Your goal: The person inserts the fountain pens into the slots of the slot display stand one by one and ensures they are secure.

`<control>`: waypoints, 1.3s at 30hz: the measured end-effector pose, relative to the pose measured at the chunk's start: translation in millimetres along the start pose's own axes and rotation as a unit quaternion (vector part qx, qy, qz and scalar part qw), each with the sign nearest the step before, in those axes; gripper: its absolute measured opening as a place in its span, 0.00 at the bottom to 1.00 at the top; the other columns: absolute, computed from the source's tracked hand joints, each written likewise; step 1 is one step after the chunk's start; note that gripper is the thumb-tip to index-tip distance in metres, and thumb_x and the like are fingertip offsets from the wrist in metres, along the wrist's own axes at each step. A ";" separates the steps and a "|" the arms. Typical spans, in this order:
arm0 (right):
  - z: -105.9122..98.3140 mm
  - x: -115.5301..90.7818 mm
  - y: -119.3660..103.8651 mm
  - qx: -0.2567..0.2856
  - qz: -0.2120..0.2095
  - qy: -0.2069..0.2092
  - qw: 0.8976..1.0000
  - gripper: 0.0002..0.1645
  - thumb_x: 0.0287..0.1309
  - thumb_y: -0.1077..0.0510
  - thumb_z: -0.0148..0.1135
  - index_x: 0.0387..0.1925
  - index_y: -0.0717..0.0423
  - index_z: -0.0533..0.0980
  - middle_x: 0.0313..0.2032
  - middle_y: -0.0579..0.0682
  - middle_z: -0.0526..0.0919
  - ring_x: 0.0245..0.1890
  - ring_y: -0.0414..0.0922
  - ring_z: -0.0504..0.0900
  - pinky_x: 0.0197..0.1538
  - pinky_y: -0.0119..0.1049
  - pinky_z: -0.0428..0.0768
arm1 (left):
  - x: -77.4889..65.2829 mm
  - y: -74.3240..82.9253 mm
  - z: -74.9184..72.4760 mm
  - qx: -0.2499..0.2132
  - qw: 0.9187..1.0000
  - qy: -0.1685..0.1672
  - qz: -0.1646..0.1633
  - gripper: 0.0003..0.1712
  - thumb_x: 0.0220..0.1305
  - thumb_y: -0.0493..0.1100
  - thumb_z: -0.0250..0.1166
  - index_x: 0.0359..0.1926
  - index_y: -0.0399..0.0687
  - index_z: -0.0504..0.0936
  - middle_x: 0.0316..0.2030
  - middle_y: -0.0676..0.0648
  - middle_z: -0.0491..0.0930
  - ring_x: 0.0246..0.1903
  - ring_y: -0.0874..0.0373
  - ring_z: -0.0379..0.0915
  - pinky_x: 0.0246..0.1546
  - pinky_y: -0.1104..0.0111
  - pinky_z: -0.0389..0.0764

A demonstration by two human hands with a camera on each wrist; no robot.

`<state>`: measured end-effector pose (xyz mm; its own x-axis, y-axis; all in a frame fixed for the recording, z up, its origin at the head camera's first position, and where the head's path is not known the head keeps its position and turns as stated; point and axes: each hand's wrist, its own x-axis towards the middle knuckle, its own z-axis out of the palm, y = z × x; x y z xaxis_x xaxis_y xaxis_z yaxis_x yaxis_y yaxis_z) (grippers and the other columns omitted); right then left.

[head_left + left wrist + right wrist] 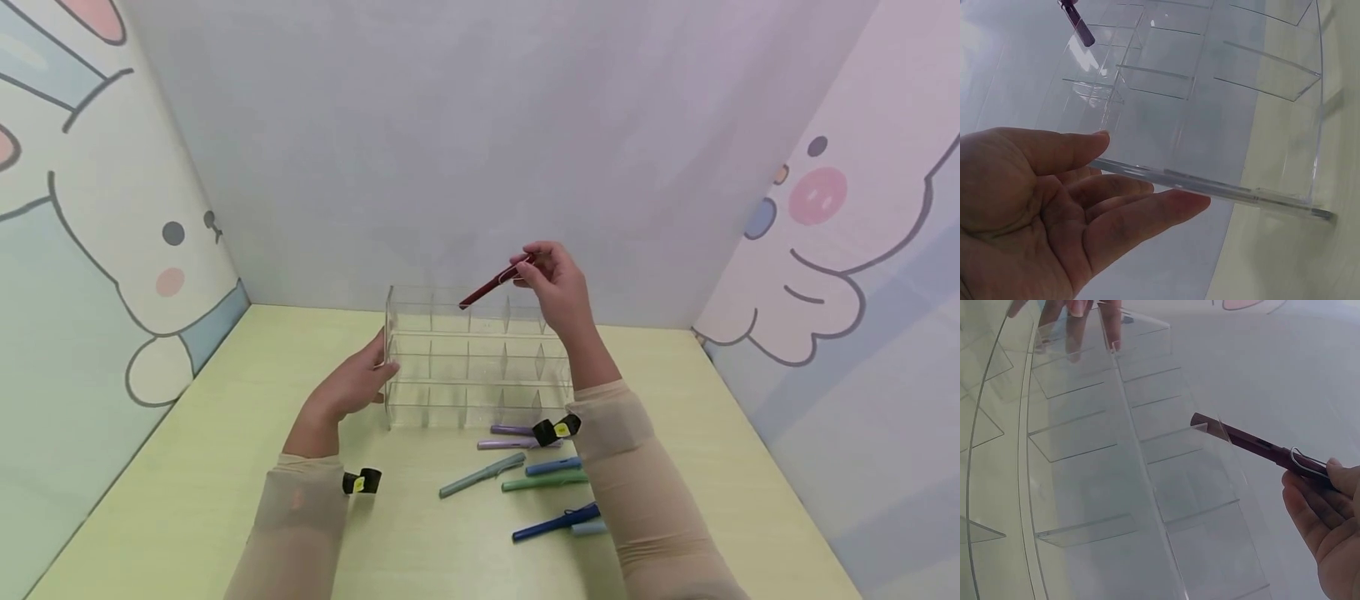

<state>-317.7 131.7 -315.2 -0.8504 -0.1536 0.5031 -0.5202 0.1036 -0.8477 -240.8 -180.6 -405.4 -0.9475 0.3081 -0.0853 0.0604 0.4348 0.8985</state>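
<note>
A clear plastic rack (465, 335) with several compartments in stepped tiers stands on the table. My left hand (352, 383) holds its left side panel (1210, 185), thumb on one side and fingers on the other. Above the top tier, my right hand (561, 292) pinches a dark red pen (487, 289) near its clip end. That pen (1254, 445) slants, its free end pointing down and left over the rack in the head view. Whether the free end touches the rack, I cannot tell.
Several pens lie in front of the rack: lilac (517, 445), grey-green (480, 477), green (543, 482), dark blue (551, 527) and others, some partly hidden by my right sleeve (660, 500). A grey wall (450, 167) rises behind; cartoon-printed walls flank the pale yellow table (202, 467).
</note>
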 end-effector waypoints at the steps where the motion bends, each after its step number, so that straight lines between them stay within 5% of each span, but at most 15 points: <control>1: 0.5 -0.1 0.4 0.000 -0.001 -0.002 1.000 0.18 0.67 0.57 0.60 0.55 0.58 0.72 0.49 0.60 0.82 0.44 0.46 0.84 0.50 0.37 0.85 | -0.1 0.1 -0.4 0.001 1.000 0.000 0.002 0.42 0.78 0.44 0.47 0.76 0.76 0.31 0.78 0.42 0.38 0.71 0.34 0.54 0.50 0.48 0.82; 9: 9.9 -4.0 4.9 0.007 0.005 -0.025 1.000 0.17 0.69 0.58 0.57 0.55 0.62 0.72 0.49 0.61 0.81 0.45 0.50 0.84 0.50 0.39 0.85 | -2.3 1.5 -3.5 0.008 1.000 0.002 -0.003 0.42 0.78 0.44 0.47 0.77 0.72 0.30 0.78 0.41 0.40 0.68 0.34 0.59 0.51 0.48 0.82; 15: 16.1 -6.6 15.1 -0.016 0.016 -0.048 0.999 0.16 0.69 0.57 0.56 0.54 0.60 0.72 0.48 0.59 0.82 0.46 0.58 0.83 0.50 0.38 0.85 | -2.3 1.0 -1.6 -0.006 1.000 -0.001 -0.002 0.42 0.78 0.44 0.46 0.76 0.79 0.31 0.78 0.42 0.40 0.67 0.33 0.60 0.51 0.47 0.81; 24: 20.0 -9.6 14.6 -0.063 0.032 -0.054 0.996 0.15 0.70 0.55 0.55 0.53 0.57 0.74 0.48 0.54 0.83 0.44 0.46 0.83 0.54 0.41 0.83 | 0.0 -0.3 -0.1 -0.001 1.000 0.004 -0.001 0.41 0.78 0.44 0.46 0.76 0.80 0.31 0.78 0.43 0.41 0.67 0.34 0.62 0.50 0.48 0.82; 29: 20.7 -13.2 12.2 -0.097 0.037 -0.059 0.993 0.15 0.70 0.52 0.55 0.54 0.53 0.75 0.48 0.51 0.84 0.44 0.45 0.82 0.56 0.46 0.81 | 0.0 -0.3 0.1 0.007 1.000 0.005 -0.008 0.41 0.78 0.46 0.47 0.76 0.76 0.30 0.78 0.43 0.41 0.68 0.35 0.60 0.50 0.49 0.82; 39: 21.6 -17.3 11.5 -0.142 0.020 -0.074 0.987 0.18 0.70 0.50 0.55 0.55 0.55 0.76 0.49 0.48 0.84 0.51 0.44 0.81 0.55 0.41 0.80 | 0.4 -0.3 0.8 0.008 1.000 0.001 -0.003 0.41 0.78 0.44 0.46 0.76 0.77 0.30 0.78 0.41 0.42 0.69 0.35 0.57 0.51 0.48 0.82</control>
<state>-307.3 114.3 -337.3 -0.8610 -0.2842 0.4218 -0.5051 0.3808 -0.7745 -240.9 -180.0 -406.0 -0.9486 0.3034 -0.0896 0.0601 0.4507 0.8907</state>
